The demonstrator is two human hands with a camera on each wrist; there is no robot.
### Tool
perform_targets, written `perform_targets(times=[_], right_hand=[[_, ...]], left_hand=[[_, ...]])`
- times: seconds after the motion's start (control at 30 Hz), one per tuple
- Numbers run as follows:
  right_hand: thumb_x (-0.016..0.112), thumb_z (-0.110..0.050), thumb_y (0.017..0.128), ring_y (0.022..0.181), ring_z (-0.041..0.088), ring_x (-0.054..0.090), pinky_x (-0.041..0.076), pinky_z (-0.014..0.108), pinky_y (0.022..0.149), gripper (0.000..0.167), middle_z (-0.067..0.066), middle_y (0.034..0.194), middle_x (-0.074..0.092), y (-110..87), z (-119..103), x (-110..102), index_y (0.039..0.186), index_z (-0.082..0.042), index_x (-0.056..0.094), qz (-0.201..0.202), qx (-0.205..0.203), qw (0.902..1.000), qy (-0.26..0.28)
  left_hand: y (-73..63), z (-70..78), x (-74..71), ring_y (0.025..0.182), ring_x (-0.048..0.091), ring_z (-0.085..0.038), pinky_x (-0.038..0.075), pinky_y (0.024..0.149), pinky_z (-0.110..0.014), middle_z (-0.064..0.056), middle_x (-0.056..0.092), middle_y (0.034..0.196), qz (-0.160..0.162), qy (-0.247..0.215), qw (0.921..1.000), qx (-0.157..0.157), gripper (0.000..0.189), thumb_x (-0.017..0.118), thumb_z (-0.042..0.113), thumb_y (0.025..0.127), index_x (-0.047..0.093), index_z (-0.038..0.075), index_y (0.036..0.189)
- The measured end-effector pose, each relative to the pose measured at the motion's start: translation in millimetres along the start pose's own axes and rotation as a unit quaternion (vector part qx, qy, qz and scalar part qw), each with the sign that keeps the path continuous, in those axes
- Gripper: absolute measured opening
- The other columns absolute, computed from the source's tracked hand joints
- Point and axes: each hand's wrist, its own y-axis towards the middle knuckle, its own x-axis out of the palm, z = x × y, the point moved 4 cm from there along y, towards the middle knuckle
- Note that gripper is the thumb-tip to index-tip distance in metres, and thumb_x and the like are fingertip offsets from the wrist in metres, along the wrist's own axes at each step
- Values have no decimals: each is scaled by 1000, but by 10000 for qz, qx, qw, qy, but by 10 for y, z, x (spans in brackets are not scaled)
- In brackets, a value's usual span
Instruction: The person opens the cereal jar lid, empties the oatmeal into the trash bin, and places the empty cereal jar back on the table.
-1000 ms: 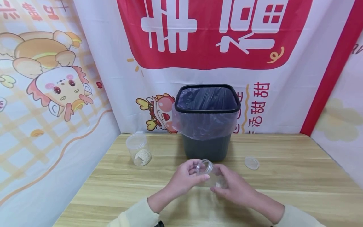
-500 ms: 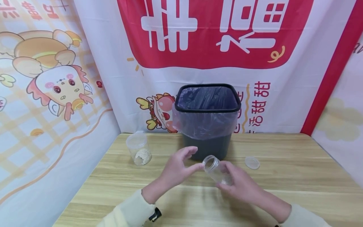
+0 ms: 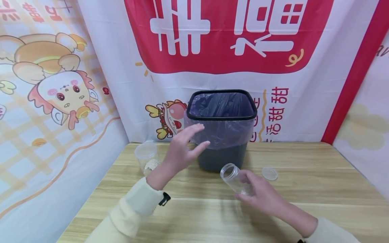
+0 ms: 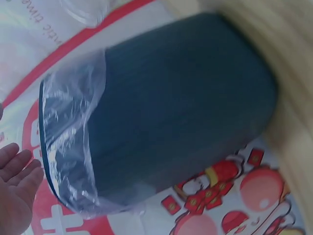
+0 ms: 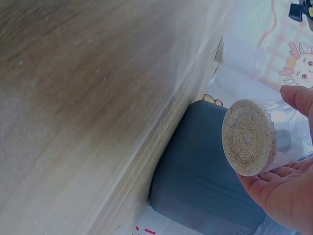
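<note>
My right hand (image 3: 258, 192) grips a clear plastic jar (image 3: 233, 178) near its base, its open mouth tilted up toward the left. In the right wrist view, tan flaky grains (image 5: 247, 137) cover the jar's bottom. My left hand (image 3: 182, 146) holds nothing; its fingers are spread, in front of the left side of a dark trash bin (image 3: 223, 157). A clear bag (image 4: 73, 142) lines the bin and hangs over its black rim. A second clear jar (image 3: 146, 152), with pale grains inside, stands at the left, partly hidden by my left wrist.
A round clear lid (image 3: 269, 173) lies on the wooden table (image 3: 304, 189), right of the bin. Printed cloth (image 3: 136, 84) hangs behind the table and along both sides.
My left hand has let go of the jar's mouth and risen up and left toward the bin. My right hand has shifted slightly right with the jar.
</note>
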Motion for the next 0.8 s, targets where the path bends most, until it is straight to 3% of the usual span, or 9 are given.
perform_targets(times=[0.23,0.4,0.6,0.8], right_hand=[[87,-19,70,88,13,62,54,34,76,56,-4,99,67,13,0,-48,116,-7,58,67,-130,9999,-86],[87,-21,70,89,15,63,53,33,75,57,-2,101,67,9,-3,-68,117,-6,58,64,-159,9997,-149],[87,-23,72,91,13,63,54,34,76,56,-2,102,68,-1,-1,-92,117,-8,57,72,-142,9996,-239],[86,-22,73,95,16,64,54,37,80,57,2,106,68,6,-8,-132,119,-6,57,30,-61,9998,-210]], left_hand=[[240,-156,8,122,55,-27,42,102,-36,-16,64,123,-66,472,9989,14,45,77,24,84,65,-2,118],[344,-285,39,121,56,-28,40,105,-42,-15,65,121,-78,477,9988,-7,45,76,28,84,67,0,118],[425,-475,96,119,57,-27,41,104,-35,-11,66,122,-288,534,9975,-359,45,72,34,86,68,3,119],[451,-578,109,121,56,-24,41,103,-36,-10,66,122,-542,877,9920,-725,45,68,38,89,69,5,119]])
